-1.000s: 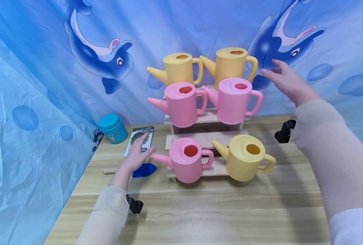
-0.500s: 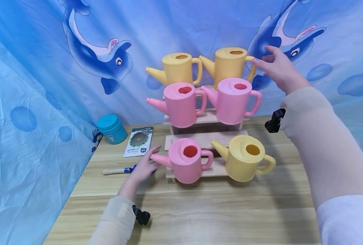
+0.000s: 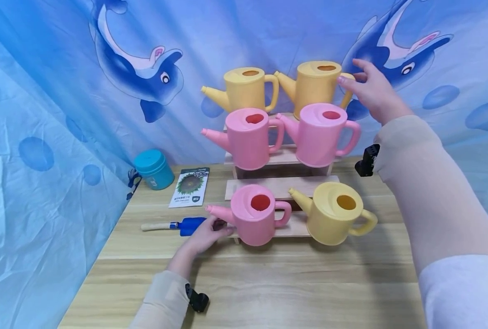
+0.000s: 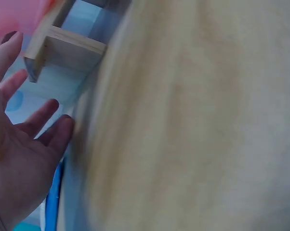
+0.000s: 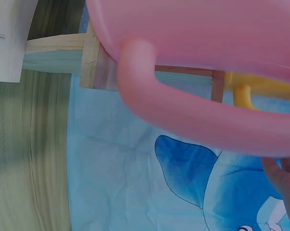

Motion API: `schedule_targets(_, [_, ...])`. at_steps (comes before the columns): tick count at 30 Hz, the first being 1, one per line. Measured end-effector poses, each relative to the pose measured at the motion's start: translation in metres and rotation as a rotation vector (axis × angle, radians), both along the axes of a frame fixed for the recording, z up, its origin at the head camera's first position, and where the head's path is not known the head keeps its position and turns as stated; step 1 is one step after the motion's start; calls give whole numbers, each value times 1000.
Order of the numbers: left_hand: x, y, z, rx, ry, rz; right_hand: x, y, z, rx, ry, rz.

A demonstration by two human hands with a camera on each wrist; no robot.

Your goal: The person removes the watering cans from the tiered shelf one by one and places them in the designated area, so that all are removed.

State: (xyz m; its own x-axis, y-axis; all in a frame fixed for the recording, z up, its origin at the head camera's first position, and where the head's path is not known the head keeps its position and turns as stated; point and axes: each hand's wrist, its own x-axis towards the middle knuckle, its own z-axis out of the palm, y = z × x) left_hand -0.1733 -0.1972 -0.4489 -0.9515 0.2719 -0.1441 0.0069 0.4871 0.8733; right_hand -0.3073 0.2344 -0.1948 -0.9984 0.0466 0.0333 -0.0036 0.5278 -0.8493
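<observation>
My left hand [image 3: 203, 238] is low at the left end of the wooden stepped shelf [image 3: 283, 186], by the spout of the lower pink watering can [image 3: 252, 224]. In the left wrist view its fingers [image 4: 41, 118] are spread and loosely bent, with nothing between them. My right hand [image 3: 375, 91] is raised beside the top-right yellow watering can [image 3: 315, 87]; its thumb overlaps the handle in the head view, and contact cannot be told. In the right wrist view a pink watering can's handle [image 5: 193, 120] fills the foreground and only part of the right hand [image 5: 287, 180] shows.
Other cans on the shelf are a top-left yellow one [image 3: 244, 89], two middle pink ones [image 3: 250, 141] [image 3: 322, 137] and a lower yellow one [image 3: 334, 214]. Left on the table [image 3: 268, 288] lie a blue trowel [image 3: 191, 225], a seed packet [image 3: 190, 186] and a teal jar [image 3: 155, 171].
My left hand has moved right and down, from over the seed packet and trowel to the shelf's lower left end. The right hand has moved left to the top-right yellow can's handle.
</observation>
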Motion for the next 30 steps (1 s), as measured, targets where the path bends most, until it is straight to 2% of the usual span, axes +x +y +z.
schedule_targets(4, [1,2,-6,18,-31,0,-3,-1,-1,5,16,2])
schedule_targets(6, [3,4,-6,27,-45,4,-5,-2,-1,-8,18,2])
schedule_targets(13, [17,14,24,25,-51,-7,-13,-8,0,-107,-1,38])
schedule_targets(16, [18,15,27,16,-48,-12,-13,-10,-1,-118,-7,40])
schedule_targets(18, [17,15,25,20,-41,-10,-13,-11,-1,-135,-9,32])
schedule_targets(25, [3,6,-10,35,-30,25,-13,-4,-6,-213,17,-6])
schedule_targets(30, [1,4,-14,16,-13,25,-13,10,-11,-273,57,-51])
